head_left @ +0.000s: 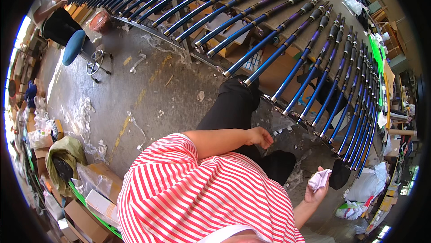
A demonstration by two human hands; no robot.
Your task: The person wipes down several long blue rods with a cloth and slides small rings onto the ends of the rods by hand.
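My left hand [260, 138] hovers over my lap with its fingers loosely bent and slightly apart; nothing shows in it. Lower on the right, my right hand [317, 191] grips a crumpled pale pink cloth [319, 180] that sticks out above the fingers. In front of me a long row of fishing rods [262, 70] lies side by side on a rack, blue ends toward me and dark handles farther off. Both hands are apart from the rods; the rod ends at the right are nearest to them.
A metal rack edge [204, 59] runs beneath the rods, close to my knees. At the far left another person stands beside a blue stool [74, 48] and a red basket [100, 22]. Cardboard boxes [85, 218] stand behind me at left; plastic bags [366, 184] lie at right. Scraps litter the concrete floor.
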